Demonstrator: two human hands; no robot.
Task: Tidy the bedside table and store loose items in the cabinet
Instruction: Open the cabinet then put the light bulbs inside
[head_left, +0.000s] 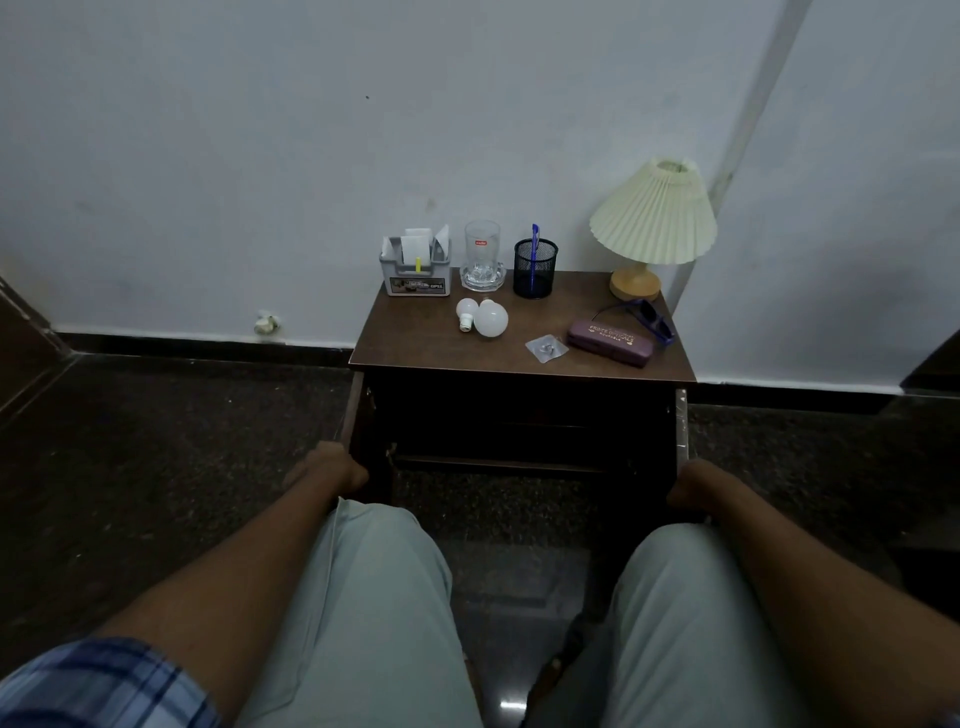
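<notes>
A dark wooden bedside table (415, 343) stands against the wall with both cabinet doors swung open. My left hand (332, 467) grips the left door (358, 415); my right hand (691, 488) grips the right door (681, 426). On top lie two white bulbs (491, 318), a small clear packet (545, 347), a maroon glasses case (608, 343) and blue sunglasses (649, 317). A grey organiser (415, 278), a glass mug (482, 257) and a black mesh pen cup (535, 267) holding a blue pen stand at the back. The cabinet inside is dark.
A cream pleated lamp (652, 218) stands at the back right corner. My knees in pale trousers (374, 597) are in front of the cabinet on a dark speckled floor (156, 467). A small white object (266, 323) sits at the skirting, left of the table.
</notes>
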